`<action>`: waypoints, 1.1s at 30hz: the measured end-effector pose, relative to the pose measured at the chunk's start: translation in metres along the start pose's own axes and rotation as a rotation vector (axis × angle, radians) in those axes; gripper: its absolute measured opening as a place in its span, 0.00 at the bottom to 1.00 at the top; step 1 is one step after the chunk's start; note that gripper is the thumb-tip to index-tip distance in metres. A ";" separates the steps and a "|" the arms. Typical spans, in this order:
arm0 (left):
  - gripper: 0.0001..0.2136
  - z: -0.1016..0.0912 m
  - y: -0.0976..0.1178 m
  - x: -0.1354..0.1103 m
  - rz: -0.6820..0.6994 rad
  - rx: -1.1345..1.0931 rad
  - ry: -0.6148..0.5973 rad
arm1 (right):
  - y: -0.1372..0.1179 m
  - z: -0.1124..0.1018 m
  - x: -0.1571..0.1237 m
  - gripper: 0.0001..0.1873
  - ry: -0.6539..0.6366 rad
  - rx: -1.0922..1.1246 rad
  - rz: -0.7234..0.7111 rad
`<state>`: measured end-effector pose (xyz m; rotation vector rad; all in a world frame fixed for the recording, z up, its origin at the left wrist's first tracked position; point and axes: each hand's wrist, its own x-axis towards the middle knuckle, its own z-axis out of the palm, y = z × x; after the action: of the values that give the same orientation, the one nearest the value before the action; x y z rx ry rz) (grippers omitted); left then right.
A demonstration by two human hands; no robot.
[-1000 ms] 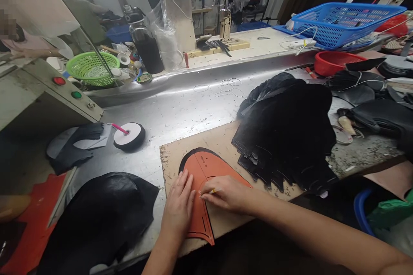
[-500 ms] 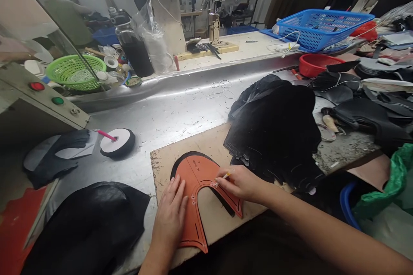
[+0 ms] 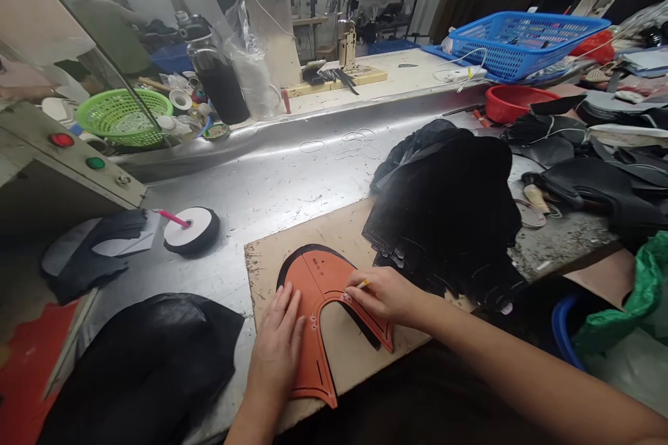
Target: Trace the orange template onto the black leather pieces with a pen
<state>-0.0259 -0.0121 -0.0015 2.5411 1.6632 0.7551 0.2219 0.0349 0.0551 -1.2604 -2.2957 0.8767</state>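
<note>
An orange U-shaped template point(image 3: 324, 278) with slots and printed marks lies over a black leather piece point(image 3: 289, 263) on a tan board point(image 3: 261, 285). My left hand point(image 3: 279, 337) rests flat on the template's left side, fingers stretched out. In a pinch, my right hand point(image 3: 383, 293) holds a thin marking pen point(image 3: 364, 284) with a yellow part showing. Its tip is at small holes by the template's inner curve, on the right. The black leather shows past the template's upper left edge and inside its right leg.
A stack of black leather pieces point(image 3: 449, 201) lies right of the board, another black pile point(image 3: 151, 361) to the left. Behind them are a tape roll point(image 3: 193, 231) with a pink pen, a green basket point(image 3: 117, 115), a blue basket point(image 3: 501, 59) and a red bowl point(image 3: 509, 108).
Almost nothing differs. The pen in my right hand has shifted very slightly at the same holes, and the whole view has drifted a little. My left hand stays on the template.
</note>
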 end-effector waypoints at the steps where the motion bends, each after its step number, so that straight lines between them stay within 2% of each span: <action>1: 0.20 0.000 0.000 0.000 0.000 -0.001 0.000 | 0.000 0.001 0.001 0.14 -0.004 -0.011 -0.006; 5: 0.20 0.001 0.000 -0.001 -0.016 -0.011 -0.014 | 0.001 0.000 0.000 0.14 0.002 -0.014 0.010; 8: 0.19 0.000 0.002 -0.002 -0.029 -0.021 -0.024 | -0.009 0.003 -0.004 0.14 0.008 0.112 0.007; 13: 0.18 -0.001 0.007 -0.002 -0.060 -0.052 -0.052 | -0.045 0.031 -0.011 0.11 -0.257 0.297 -0.253; 17: 0.18 -0.001 0.008 -0.004 -0.072 -0.056 -0.064 | -0.061 0.054 -0.007 0.10 -0.363 0.166 -0.366; 21: 0.18 -0.002 0.007 -0.003 -0.072 -0.063 -0.060 | -0.066 0.054 -0.005 0.09 -0.374 0.012 -0.414; 24: 0.18 -0.002 0.007 -0.003 -0.072 -0.068 -0.056 | -0.067 0.039 -0.012 0.10 -0.404 0.000 -0.350; 27: 0.18 -0.003 0.007 -0.002 -0.068 -0.073 -0.058 | -0.058 0.017 -0.026 0.09 -0.425 0.108 -0.218; 31: 0.19 -0.001 0.004 -0.001 -0.048 -0.063 -0.042 | -0.026 -0.014 -0.047 0.12 -0.258 0.314 0.033; 33: 0.20 0.001 0.001 0.000 -0.040 -0.061 -0.028 | -0.011 -0.027 -0.055 0.13 -0.161 0.302 0.143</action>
<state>-0.0242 -0.0123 -0.0019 2.4587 1.6512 0.7521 0.2604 -0.0073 0.0805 -1.2684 -2.1042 1.3622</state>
